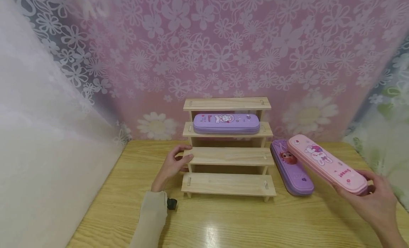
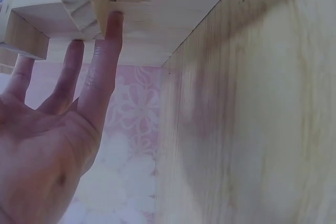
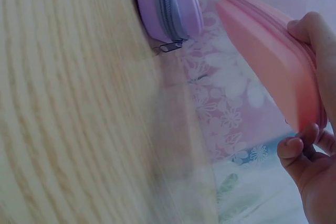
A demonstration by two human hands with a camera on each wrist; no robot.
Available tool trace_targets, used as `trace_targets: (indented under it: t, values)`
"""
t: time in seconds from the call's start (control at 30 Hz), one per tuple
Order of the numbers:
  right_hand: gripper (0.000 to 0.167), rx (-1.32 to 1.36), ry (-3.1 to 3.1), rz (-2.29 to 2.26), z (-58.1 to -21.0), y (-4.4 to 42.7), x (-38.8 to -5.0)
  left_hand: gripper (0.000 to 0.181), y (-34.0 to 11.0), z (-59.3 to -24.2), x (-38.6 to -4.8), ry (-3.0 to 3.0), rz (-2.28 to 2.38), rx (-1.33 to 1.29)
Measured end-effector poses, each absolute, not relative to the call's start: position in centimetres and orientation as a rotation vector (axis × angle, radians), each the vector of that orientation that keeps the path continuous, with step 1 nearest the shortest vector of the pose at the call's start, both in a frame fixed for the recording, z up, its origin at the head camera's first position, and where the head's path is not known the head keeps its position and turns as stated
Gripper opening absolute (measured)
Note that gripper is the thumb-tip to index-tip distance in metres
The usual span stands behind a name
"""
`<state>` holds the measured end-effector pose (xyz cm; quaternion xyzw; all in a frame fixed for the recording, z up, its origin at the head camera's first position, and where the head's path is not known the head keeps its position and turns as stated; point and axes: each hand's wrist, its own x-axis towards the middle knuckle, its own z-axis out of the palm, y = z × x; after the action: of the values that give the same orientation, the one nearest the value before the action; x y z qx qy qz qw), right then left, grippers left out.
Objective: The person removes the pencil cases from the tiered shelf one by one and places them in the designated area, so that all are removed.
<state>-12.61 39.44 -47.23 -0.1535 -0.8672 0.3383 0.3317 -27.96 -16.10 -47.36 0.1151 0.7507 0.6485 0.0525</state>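
Observation:
A wooden tiered rack [image 1: 227,184] stands on the table with its steps rising toward the back. My left hand [image 1: 174,162] grips the left end of its second step from the bottom; in the left wrist view, fingers [image 2: 100,72] reach up against the wood. In my right hand [image 1: 374,198] is a pink pencil case [image 1: 326,162] with a rabbit and "Sweet" on its lid, held by its near end above the table and tilted. A purple pencil case [image 1: 292,170] lies right of the rack, partly covered by the pink one. A lilac pencil case [image 1: 227,123] rests on the second step from the top.
A wood-grain table [image 1: 204,219] carries everything. Flowered pink cloth [image 1: 217,52] hangs close behind the rack. A pale panel [image 1: 48,134] borders the left side, and printed cloth [image 1: 390,109] the right. Beside the left sleeve is a small dark object [image 1: 172,204].

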Motion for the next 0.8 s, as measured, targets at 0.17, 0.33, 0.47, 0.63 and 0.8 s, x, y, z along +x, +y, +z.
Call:
trace_targets:
  t: [0.17,0.33,0.47,0.63,0.8]
  values:
    - [0.075,-0.522,-2.276,0.902,-47.8,39.7,-12.8,0.038,-16.1,-47.3,-27.8,2.264,1.968,0.349]
    - [0.077,-0.586,-2.319,0.882,-48.1,40.1,-12.9,0.039,-16.0,-46.9,-27.7,2.306,1.919,0.347]
    - [0.076,-0.597,-2.348,0.869,-48.4,40.3,-13.2,0.039,-16.0,-46.6,-27.7,2.338,1.887,0.336]
    - [0.081,-0.613,-2.398,0.809,-48.6,40.7,-13.5,0.035,-16.0,-46.5,-27.6,2.334,1.881,0.331]
    - [0.082,-0.608,-2.439,0.788,-48.9,41.1,-13.9,0.033,-15.9,-46.4,-27.6,2.342,1.877,0.347]
